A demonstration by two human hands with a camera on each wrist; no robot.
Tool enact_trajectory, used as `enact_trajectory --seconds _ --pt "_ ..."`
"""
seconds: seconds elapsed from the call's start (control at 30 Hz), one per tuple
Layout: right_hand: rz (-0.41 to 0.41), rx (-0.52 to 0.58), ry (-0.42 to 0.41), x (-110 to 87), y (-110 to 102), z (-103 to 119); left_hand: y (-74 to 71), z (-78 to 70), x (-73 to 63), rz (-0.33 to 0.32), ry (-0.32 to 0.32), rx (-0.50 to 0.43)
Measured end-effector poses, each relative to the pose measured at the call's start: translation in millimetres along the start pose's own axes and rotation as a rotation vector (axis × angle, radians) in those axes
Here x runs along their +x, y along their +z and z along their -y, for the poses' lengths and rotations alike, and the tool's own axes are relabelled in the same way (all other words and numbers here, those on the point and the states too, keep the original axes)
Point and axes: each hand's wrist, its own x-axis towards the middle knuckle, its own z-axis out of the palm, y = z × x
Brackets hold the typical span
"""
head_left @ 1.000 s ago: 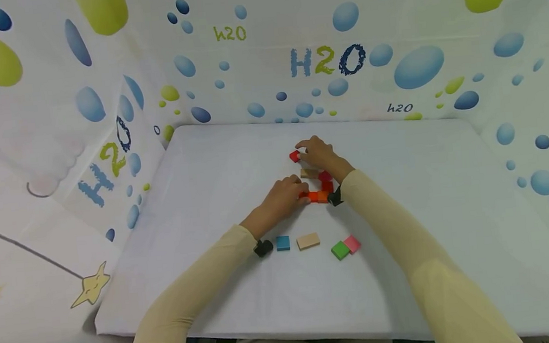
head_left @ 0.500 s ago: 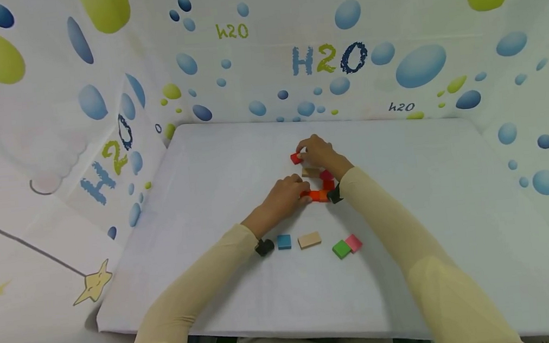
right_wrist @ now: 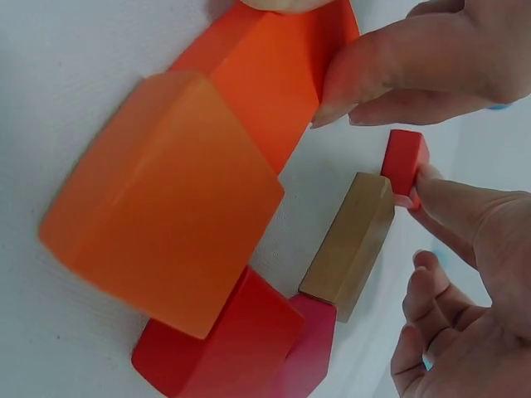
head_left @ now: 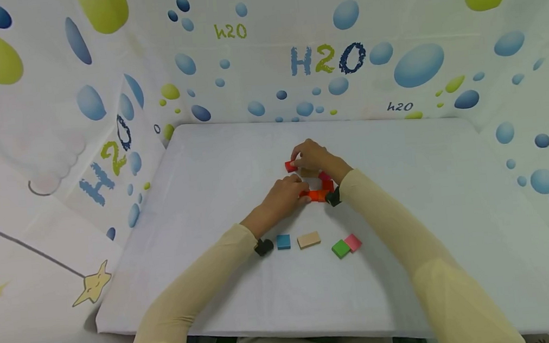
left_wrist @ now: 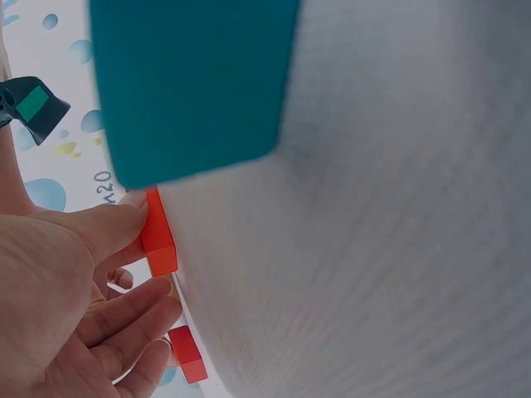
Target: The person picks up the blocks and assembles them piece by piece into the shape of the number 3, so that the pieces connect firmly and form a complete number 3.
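Note:
My right hand [head_left: 314, 156] pinches a small red block [head_left: 291, 166] between thumb and fingers at the far left end of a tan wooden block [head_left: 309, 173]. The right wrist view has that red block [right_wrist: 404, 162] right at the wooden block's [right_wrist: 348, 240] end. Thumb and fingers of my left hand [head_left: 282, 198] grip an orange-red block [left_wrist: 158, 232] at the row's near left. From there a curved line continues through an orange block [right_wrist: 166, 199], another red block [right_wrist: 224, 340] and a pink-red block [right_wrist: 307, 352] to the wooden one.
Nearer on the white table [head_left: 247, 304] lie a blue block [head_left: 283, 242], a tan block [head_left: 309, 240], a green block [head_left: 340, 249] and a pink block [head_left: 353, 242]. White walls [head_left: 257, 80] with printed dots stand behind and at the sides.
My right hand has brought the red block slightly left and nearer, to the end of the wooden block. The left hand stays in place on the orange-red block.

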Motion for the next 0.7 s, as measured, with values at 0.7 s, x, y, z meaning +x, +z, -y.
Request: enact_trajectory --seconds 0.7 --pt "0.026 -0.108 -0.080 -20.6 -6 4 -4.8 -3.1 -1.9 -0.001 0.004 -0.045"
